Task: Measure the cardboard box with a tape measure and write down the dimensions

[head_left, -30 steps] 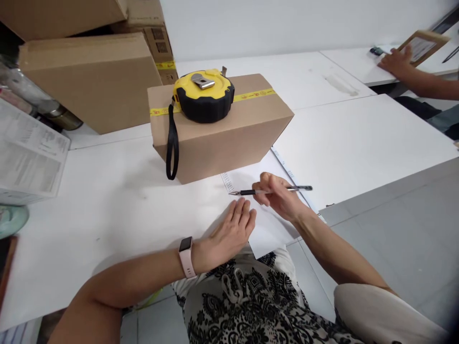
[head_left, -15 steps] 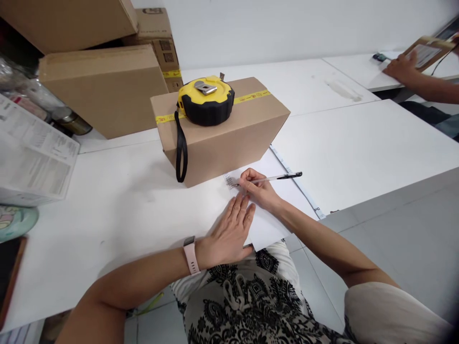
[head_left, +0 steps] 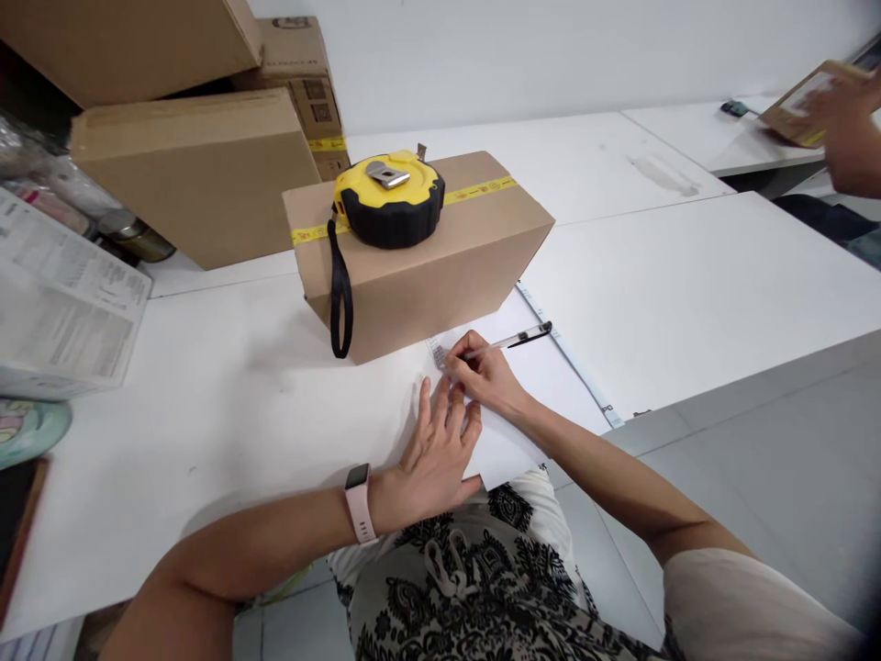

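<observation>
A clear pen with a black clip (head_left: 527, 336) is gripped in my right hand (head_left: 485, 375), its tip down near small dark writing at the paper's left edge. Under that hand lies a white sheet of paper (head_left: 551, 381), partly beneath a taped cardboard box (head_left: 440, 298). My left hand (head_left: 437, 450) rests flat with fingers spread, over the sheet's lower left side and the table, a pink-banded watch (head_left: 359, 500) on its wrist. On top of the box sits a yellow and black tape measure (head_left: 392, 202), its black strap hanging down the front.
More cardboard boxes (head_left: 196, 179) stack at the back left. A white printed box (head_left: 65, 294) and a dark brown-edged object (head_left: 20, 523) stand at the left. At the far right, another person's hand (head_left: 850, 128) holds a small brown package (head_left: 791, 115). The table's front edge runs close by.
My right hand has shifted slightly, and the pen now tilts differently. My left fingers have spread further apart. The other person's hand has moved right, with the package tilted.
</observation>
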The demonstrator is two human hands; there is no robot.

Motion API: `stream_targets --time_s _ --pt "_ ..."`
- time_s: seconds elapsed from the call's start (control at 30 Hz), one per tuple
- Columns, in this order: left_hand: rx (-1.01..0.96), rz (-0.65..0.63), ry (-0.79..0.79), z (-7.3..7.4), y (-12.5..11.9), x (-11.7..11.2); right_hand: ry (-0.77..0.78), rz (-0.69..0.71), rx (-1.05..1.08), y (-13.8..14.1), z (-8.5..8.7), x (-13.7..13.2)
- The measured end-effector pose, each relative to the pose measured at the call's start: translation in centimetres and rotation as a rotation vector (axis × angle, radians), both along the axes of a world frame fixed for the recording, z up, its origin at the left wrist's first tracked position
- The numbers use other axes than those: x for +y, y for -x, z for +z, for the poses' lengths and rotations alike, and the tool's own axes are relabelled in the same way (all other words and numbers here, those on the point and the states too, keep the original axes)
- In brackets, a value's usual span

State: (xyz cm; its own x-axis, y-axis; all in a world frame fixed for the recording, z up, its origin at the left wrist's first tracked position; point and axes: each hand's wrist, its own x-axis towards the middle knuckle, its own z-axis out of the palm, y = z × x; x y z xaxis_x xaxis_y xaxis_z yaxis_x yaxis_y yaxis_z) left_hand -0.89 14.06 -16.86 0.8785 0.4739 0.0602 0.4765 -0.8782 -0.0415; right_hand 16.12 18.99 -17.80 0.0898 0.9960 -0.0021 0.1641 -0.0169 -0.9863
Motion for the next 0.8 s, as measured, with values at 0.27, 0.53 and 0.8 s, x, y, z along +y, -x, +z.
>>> stream_targets --time_s 0.27,0.53,0.8 --pt "0.05 0.016 0.014 0.31 -0.3 -0.1 -0.019 -0.048 -0.035 0.29 -0.38 -0.15" --pt "0.038 -0.006 -0.073 0.27 0.1 -0.29 -0.038 -0.011 -0.133 0.5 0.03 -0.25" --pt "0.045 -0.008 -0.076 0.41 0.16 -0.26 -0.038 -0.007 -0.168 0.54 0.14 -0.29"
